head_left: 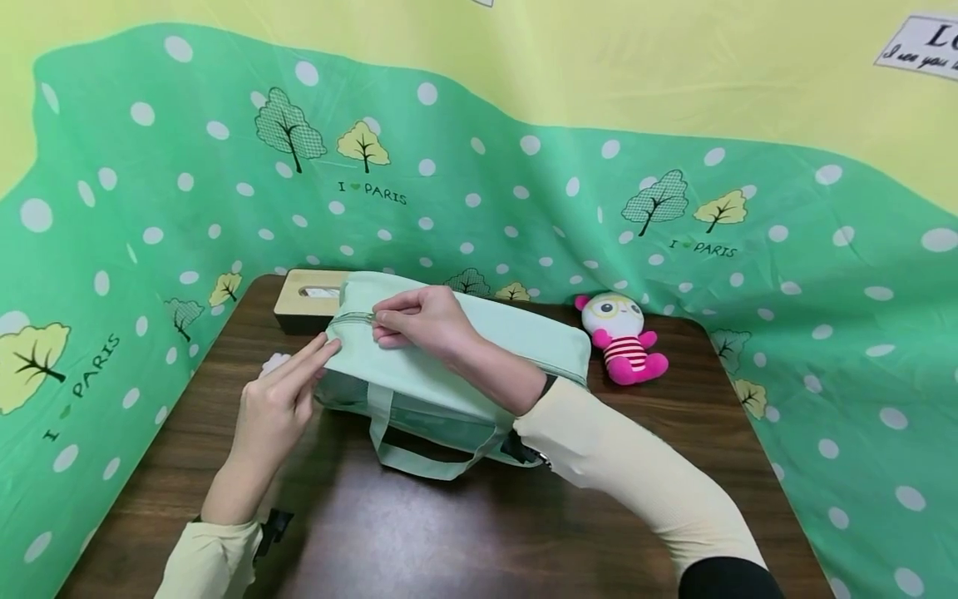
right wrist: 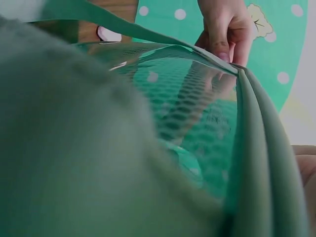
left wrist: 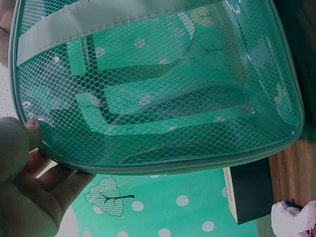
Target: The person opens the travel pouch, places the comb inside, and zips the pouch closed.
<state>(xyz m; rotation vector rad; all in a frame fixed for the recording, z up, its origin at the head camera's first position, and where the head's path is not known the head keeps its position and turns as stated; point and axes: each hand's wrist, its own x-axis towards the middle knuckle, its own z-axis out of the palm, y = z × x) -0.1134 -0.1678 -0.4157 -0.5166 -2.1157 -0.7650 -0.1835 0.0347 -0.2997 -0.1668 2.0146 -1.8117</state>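
Observation:
A mint-green zip bag (head_left: 524, 329) lies on the table, with clear and mesh sides (left wrist: 148, 89) and a strap handle (head_left: 430, 466) hanging toward me. My right hand (head_left: 430, 320) is over the bag's top, thumb and fingertips pinching at the zipper (head_left: 352, 318) near the left end. The pull itself is hidden by the fingers. At the bag's left corner, my left hand (head_left: 273, 408) pinches the edge. The left wrist view shows that hand's thumb (left wrist: 33, 131) on the piped edge and the other fingers beneath it.
Behind the bag's left end stands a dark box with a wooden top (head_left: 318, 281) and a slot. A pink and white panda plush (head_left: 624, 349) sits to the right. A pale fluffy thing (head_left: 274, 362) is partly hidden behind my left hand. Green patterned cloth (head_left: 524, 183) surrounds the dark wooden table (head_left: 636, 433).

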